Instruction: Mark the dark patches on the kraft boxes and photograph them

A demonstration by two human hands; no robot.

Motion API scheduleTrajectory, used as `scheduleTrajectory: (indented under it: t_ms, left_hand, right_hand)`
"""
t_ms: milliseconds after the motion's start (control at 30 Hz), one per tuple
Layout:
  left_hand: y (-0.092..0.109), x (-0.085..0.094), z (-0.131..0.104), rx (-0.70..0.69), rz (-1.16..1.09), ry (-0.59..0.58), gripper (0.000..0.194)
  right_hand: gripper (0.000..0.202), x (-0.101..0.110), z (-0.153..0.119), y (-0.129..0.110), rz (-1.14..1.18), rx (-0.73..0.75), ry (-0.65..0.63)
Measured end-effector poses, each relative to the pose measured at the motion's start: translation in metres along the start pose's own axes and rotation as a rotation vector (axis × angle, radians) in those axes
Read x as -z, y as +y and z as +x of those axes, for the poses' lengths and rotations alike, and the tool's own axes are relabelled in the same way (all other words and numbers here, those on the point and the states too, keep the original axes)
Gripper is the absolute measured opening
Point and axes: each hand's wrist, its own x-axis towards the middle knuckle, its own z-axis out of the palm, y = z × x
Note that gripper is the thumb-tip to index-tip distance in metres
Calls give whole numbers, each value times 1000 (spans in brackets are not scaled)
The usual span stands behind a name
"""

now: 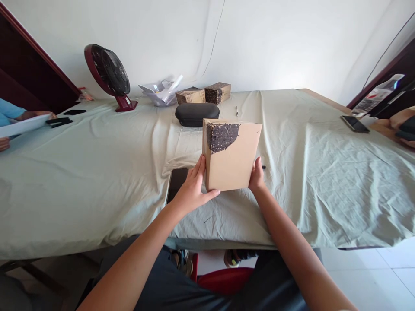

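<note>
Between my two hands is a brown cardboard box (231,162), held up tilted above the cloth. Dark scribbled ink covers its upper left corner and runs over the edge. My left hand (193,185) grips the box's left side and lower corner, thumb along the bottom edge. On the lower right edge, my right hand (256,175) is closed, its other fingers hidden behind the box. A dark phone (177,183) lies on the cloth beside my left hand. The tip of a black pen-like thing (263,167) shows just right of my right hand.
Behind the box lie a black zip case (197,114), two scribbled cardboard boxes (218,92), a marker (237,111) and a clear plastic basket (161,96). A fan (112,75) stands back left. People's hands show at both sides; another phone (354,124) lies right.
</note>
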Motion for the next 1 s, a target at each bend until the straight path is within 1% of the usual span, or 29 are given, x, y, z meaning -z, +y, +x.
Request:
scheduleTrajectory:
  t_ms: [100, 167, 333, 467, 567, 633, 700, 800, 900, 1000]
  left_hand:
    - [0, -1, 0, -5, 9, -12, 123]
    - [0, -1, 0, -8, 9, -14, 122]
    - [4, 2, 1, 24, -5, -7, 121]
    - [4, 5, 2, 11, -7, 6, 114]
    - [2, 6, 2, -8, -20, 69, 102]
    - [0, 5, 1, -9, -37, 128, 90]
    - [-1, 4, 2, -3, -49, 170, 78]
    - [-1, 3, 3, -1, -56, 204, 68]
    - [1, 5, 4, 5, -63, 218, 66]
    - [4, 7, 4, 7, -78, 216, 64]
  right_hand:
    - [94, -2, -2, -2, 35, 51, 68]
    - [88, -3, -3, -3, 26, 75, 88]
    - [85, -4, -4, -8, -20, 135, 67]
    - [80, -1, -4, -9, -9, 162, 96]
    - [63, 3, -3, -8, -9, 196, 101]
    - [53, 7, -1, -7, -20, 211, 114]
    - [47, 9, 0, -5, -16, 209, 144]
    - [50, 11, 2, -2, 10, 216, 160]
    - [59, 10, 2, -2, 1, 244, 136]
    - [59, 8, 1, -3, -1, 257, 119]
